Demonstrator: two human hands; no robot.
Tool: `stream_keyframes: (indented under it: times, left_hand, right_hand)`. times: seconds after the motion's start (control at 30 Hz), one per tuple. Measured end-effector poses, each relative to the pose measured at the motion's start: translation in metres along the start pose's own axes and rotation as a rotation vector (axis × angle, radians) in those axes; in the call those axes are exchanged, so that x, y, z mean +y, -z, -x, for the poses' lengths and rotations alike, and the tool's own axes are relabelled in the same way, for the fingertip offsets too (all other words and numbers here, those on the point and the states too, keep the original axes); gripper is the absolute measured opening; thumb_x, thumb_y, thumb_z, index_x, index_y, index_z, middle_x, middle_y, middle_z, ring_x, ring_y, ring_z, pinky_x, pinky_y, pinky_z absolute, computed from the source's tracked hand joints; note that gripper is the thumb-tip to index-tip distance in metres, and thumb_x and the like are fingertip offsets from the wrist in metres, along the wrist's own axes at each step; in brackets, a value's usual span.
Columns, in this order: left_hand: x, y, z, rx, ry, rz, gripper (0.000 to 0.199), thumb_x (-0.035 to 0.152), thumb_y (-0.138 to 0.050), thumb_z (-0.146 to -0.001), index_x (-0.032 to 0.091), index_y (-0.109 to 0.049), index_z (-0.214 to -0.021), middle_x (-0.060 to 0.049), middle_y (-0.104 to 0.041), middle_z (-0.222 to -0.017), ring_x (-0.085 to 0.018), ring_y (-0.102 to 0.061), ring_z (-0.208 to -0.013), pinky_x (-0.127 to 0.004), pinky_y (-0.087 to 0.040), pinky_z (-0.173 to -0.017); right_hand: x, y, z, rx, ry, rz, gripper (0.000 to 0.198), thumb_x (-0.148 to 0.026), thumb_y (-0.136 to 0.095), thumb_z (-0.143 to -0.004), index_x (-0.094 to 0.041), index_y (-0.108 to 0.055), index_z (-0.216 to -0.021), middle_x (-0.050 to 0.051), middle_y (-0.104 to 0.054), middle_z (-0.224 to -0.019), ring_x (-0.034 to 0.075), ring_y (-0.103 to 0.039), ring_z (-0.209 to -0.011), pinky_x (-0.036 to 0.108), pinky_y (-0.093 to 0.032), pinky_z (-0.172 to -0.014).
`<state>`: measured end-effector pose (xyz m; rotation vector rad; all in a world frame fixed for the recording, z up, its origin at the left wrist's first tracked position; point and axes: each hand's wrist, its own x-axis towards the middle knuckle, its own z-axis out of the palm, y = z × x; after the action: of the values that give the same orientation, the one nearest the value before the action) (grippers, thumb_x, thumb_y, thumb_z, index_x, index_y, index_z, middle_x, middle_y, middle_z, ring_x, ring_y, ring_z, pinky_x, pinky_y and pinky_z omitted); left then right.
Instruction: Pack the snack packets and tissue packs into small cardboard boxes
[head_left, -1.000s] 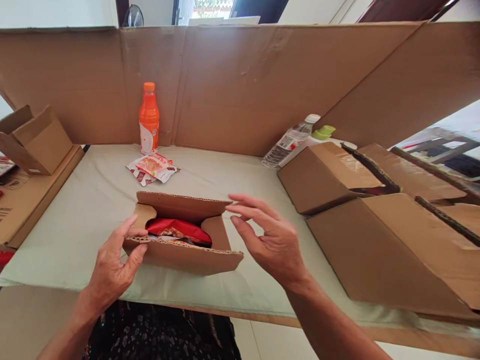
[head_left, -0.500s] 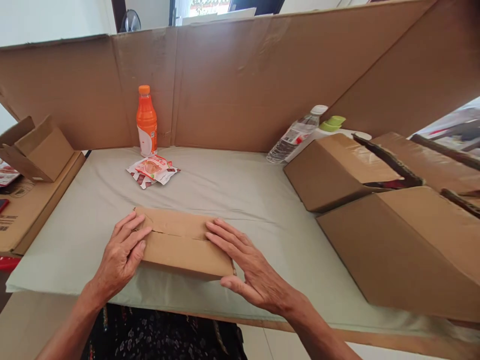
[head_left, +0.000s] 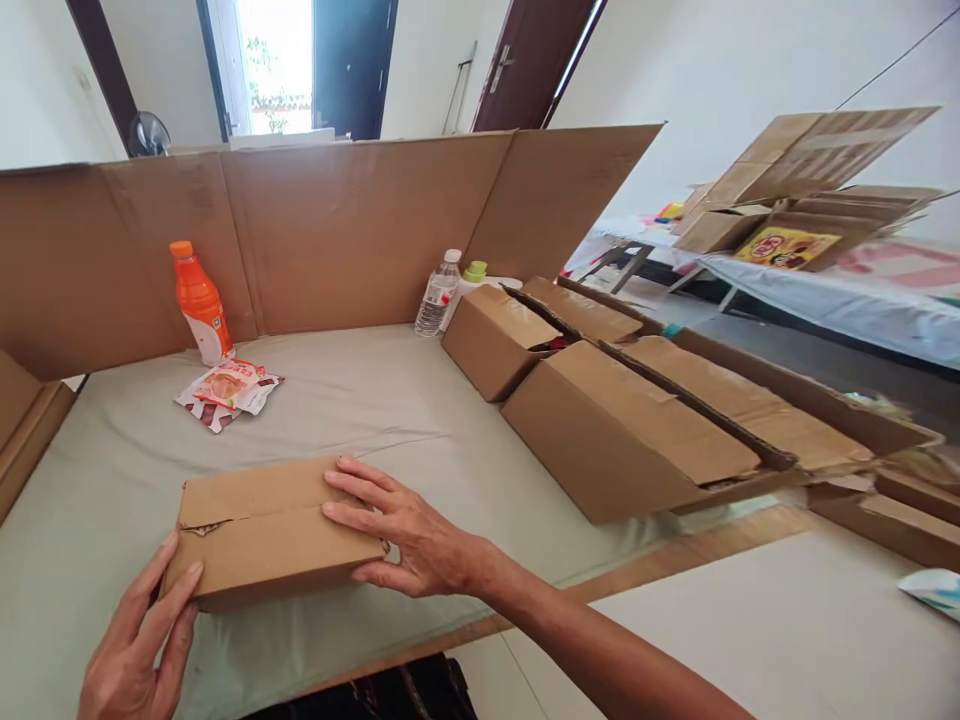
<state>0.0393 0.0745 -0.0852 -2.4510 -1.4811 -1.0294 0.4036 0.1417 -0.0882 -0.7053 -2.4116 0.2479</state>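
A small closed cardboard box sits on the cloth-covered table in front of me. Its two top flaps meet at a seam, and the cardboard is torn at the seam's left end. My left hand grips the box's left end, fingers along its edge and front corner. At the other end, my right hand has its fingers across the top and its thumb low by the front right corner. Behind the box lie snack packets, overlapping, beside an orange drink bottle.
A cardboard screen stands along the table's back. Near it are a clear water bottle and a green-capped bottle. Larger cardboard boxes line the right edge. More cardboard is on a far table.
The view has swung to the right. My left hand has shifted from the box's top to its left end, uncovering the torn seam. My right hand stays on the right end.
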Motion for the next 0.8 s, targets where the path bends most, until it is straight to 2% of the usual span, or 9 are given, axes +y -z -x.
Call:
stream_keyframes:
  times: [0.1, 0.23, 0.3, 0.4, 0.5, 0.57, 0.67, 0.73, 0.8]
  left_hand:
    - [0.002, -0.015, -0.027, 0.041, -0.073, 0.013, 0.055, 0.012, -0.054, -0.099, 0.04, -0.052, -0.147, -0.002, -0.053, -0.155, -0.026, -0.068, -0.125, -0.044, -0.063, -0.101]
    - [0.017, -0.054, -0.093, -0.019, -0.217, 0.066, 0.041, 0.009, -0.051, -0.1, 0.029, -0.06, -0.135, -0.011, -0.058, -0.149, -0.025, -0.067, -0.124, -0.039, -0.062, -0.097]
    - [0.032, -0.085, -0.134, -0.043, -0.217, 0.103, 0.033, 0.011, -0.051, -0.1, 0.027, -0.066, -0.125, -0.012, -0.062, -0.141, -0.027, -0.067, -0.122, -0.044, -0.061, -0.098]
    - [0.062, -0.144, -0.2, -0.088, -0.126, 0.142, 0.03, 0.01, -0.053, -0.096, 0.025, -0.073, -0.112, -0.013, -0.065, -0.131, -0.031, -0.064, -0.119, -0.051, -0.056, -0.102]
    - [0.096, -0.205, -0.26, -0.14, -0.068, 0.209, 0.035, 0.005, -0.052, -0.093, 0.024, -0.074, -0.114, -0.013, -0.064, -0.125, -0.03, -0.065, -0.115, -0.046, -0.057, -0.099]
    - [0.118, -0.243, -0.291, -0.179, -0.037, 0.287, 0.033, 0.01, -0.055, -0.096, 0.022, -0.07, -0.123, -0.014, -0.059, -0.135, -0.029, -0.063, -0.119, -0.046, -0.057, -0.1]
    - [0.151, -0.293, -0.317, -0.234, -0.03, 0.434, 0.043, 0.028, -0.066, -0.098, 0.02, -0.057, -0.139, -0.014, -0.05, -0.15, -0.032, -0.057, -0.129, -0.054, -0.052, -0.106]
    - [0.168, -0.32, -0.322, -0.279, -0.045, 0.526, 0.047, 0.036, -0.067, -0.098, 0.021, -0.055, -0.141, -0.013, -0.051, -0.151, -0.032, -0.056, -0.131, -0.057, -0.05, -0.107]
    - [0.178, -0.34, -0.321, -0.339, -0.065, 0.602, 0.043, 0.037, -0.066, -0.099, 0.021, -0.057, -0.138, -0.012, -0.055, -0.146, -0.03, -0.06, -0.126, -0.054, -0.053, -0.105]
  right_hand:
    - [0.004, 0.004, 0.011, 0.043, -0.032, 0.049, 0.066, -0.055, -0.06, -0.097, -0.015, -0.053, -0.149, 0.021, -0.045, -0.159, 0.032, -0.024, -0.157, 0.057, -0.036, -0.121]
    - [0.019, 0.026, 0.043, 0.134, -0.152, 0.19, 0.061, -0.045, -0.063, -0.098, -0.015, -0.052, -0.15, 0.02, -0.048, -0.158, 0.032, -0.029, -0.155, 0.054, -0.042, -0.119]
    - [0.031, 0.039, 0.062, 0.2, -0.238, 0.284, 0.058, -0.04, -0.062, -0.099, -0.017, -0.05, -0.151, 0.018, -0.05, -0.156, 0.031, -0.034, -0.153, 0.052, -0.044, -0.117]
    - [0.055, 0.055, 0.085, 0.315, -0.39, 0.458, 0.055, -0.04, -0.059, -0.101, -0.021, -0.05, -0.152, 0.015, -0.055, -0.152, 0.031, -0.041, -0.149, 0.052, -0.047, -0.115]
    - [0.083, 0.065, 0.093, 0.409, -0.533, 0.642, 0.05, -0.045, -0.057, -0.1, -0.021, -0.058, -0.144, 0.014, -0.062, -0.144, 0.033, -0.05, -0.14, 0.052, -0.048, -0.113]
    - [0.104, 0.071, 0.09, 0.439, -0.633, 0.742, 0.046, -0.047, -0.055, -0.1, -0.019, -0.063, -0.137, 0.016, -0.065, -0.137, 0.035, -0.053, -0.135, 0.052, -0.049, -0.11]
    - [0.132, 0.081, 0.077, 0.44, -0.805, 0.828, 0.045, -0.045, -0.054, -0.1, -0.015, -0.064, -0.132, 0.02, -0.065, -0.133, 0.038, -0.053, -0.13, 0.052, -0.051, -0.104]
    - [0.148, 0.086, 0.067, 0.427, -0.907, 0.847, 0.047, -0.044, -0.056, -0.098, -0.011, -0.062, -0.132, 0.023, -0.063, -0.134, 0.04, -0.051, -0.129, 0.052, -0.051, -0.1]
    - [0.162, 0.09, 0.059, 0.405, -0.976, 0.844, 0.054, -0.044, -0.058, -0.097, -0.007, -0.057, -0.136, 0.027, -0.058, -0.138, 0.041, -0.047, -0.132, 0.052, -0.051, -0.1]
